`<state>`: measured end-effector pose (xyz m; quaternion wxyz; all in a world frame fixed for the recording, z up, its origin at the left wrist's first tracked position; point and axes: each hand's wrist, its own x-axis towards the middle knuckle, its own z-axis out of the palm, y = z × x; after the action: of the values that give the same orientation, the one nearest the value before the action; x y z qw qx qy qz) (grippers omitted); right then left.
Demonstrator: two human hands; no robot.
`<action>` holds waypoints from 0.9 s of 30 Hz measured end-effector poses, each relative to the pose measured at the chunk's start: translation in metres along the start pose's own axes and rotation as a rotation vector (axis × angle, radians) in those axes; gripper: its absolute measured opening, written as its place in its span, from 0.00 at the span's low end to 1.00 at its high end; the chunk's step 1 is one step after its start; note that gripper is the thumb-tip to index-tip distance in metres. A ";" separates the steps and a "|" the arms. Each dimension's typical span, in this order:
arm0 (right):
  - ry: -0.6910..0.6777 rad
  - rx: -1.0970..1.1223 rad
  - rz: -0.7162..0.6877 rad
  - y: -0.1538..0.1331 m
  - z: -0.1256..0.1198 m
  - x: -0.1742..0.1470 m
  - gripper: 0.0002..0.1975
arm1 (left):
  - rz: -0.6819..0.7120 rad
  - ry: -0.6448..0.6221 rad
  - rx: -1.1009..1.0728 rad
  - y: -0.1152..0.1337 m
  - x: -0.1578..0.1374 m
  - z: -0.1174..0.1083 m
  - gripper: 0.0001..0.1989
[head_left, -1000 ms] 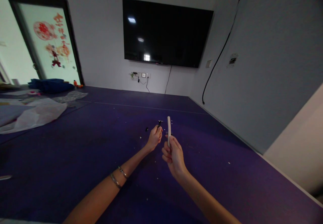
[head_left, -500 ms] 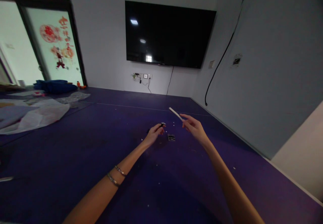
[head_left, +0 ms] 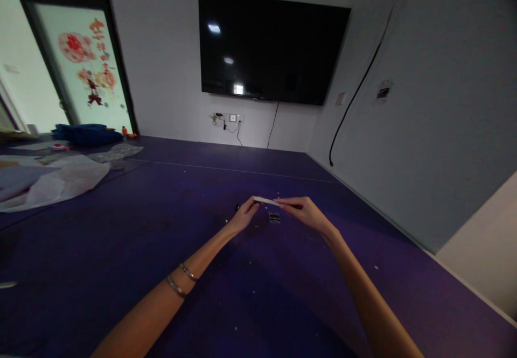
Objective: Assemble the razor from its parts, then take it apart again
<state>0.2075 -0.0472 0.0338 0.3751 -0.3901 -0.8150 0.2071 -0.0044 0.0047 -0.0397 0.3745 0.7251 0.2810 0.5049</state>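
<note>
A thin white strip (head_left: 266, 201) lies almost level between my two hands, above the dark purple surface. My right hand (head_left: 305, 211) pinches its right end between thumb and fingers. At its left end is my left hand (head_left: 244, 216), with fingers closed on a small black piece that is now mostly hidden; whether these fingers also grip the strip is unclear. Just below the strip, on the surface, sits a small dark rectangular part (head_left: 274, 217) with lighter edges. A small black object (head_left: 237, 207) shows beside my left hand.
White scraps (head_left: 376, 267) dot the purple surface (head_left: 181, 229). At left are clear plastic sheets (head_left: 76, 180), a blue cloth bundle (head_left: 86, 134) and a small orange item (head_left: 125, 131). A black cable (head_left: 355, 97) hangs down the right wall. A television (head_left: 270, 48) is mounted ahead.
My right hand has moved left and down, turning the white strip from a raised slant to nearly level. Its far end has come to my left hand, covering the small black piece.
</note>
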 end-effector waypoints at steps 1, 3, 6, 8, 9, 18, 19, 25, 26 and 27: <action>0.000 -0.003 0.009 0.001 -0.001 0.000 0.15 | 0.001 0.002 -0.002 0.000 0.000 0.000 0.10; 0.040 -0.014 0.028 0.003 -0.004 -0.001 0.16 | -0.004 0.001 -0.005 -0.001 0.000 0.001 0.10; 0.038 -0.014 0.042 0.005 -0.007 -0.001 0.16 | -0.003 -0.001 -0.006 0.000 0.000 0.001 0.11; -0.016 -0.012 0.047 0.006 -0.008 -0.002 0.16 | -0.002 -0.007 -0.017 0.000 0.000 0.002 0.12; -0.016 -0.015 0.053 0.006 -0.008 -0.002 0.16 | -0.003 -0.008 -0.025 0.000 0.000 0.003 0.12; -0.008 -0.020 0.075 0.013 -0.012 -0.003 0.18 | -0.049 0.004 -0.113 0.000 -0.003 0.011 0.14; 0.001 -0.020 0.083 0.013 -0.013 -0.004 0.18 | -0.057 0.008 -0.131 0.000 -0.003 0.011 0.14; -0.055 -0.006 0.119 0.014 -0.014 -0.004 0.19 | -0.147 0.053 -0.187 0.001 -0.005 0.013 0.13; -0.028 -0.004 0.122 0.015 -0.013 -0.004 0.19 | -0.150 0.049 -0.199 0.002 -0.005 0.013 0.13; -0.009 -0.001 0.124 0.016 -0.013 -0.004 0.19 | -0.149 0.042 -0.212 0.002 -0.005 0.013 0.13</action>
<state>0.2267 -0.0405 0.0302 0.3576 -0.4390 -0.7910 0.2315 0.0066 -0.0039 -0.0432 0.4796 0.6479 0.2868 0.5176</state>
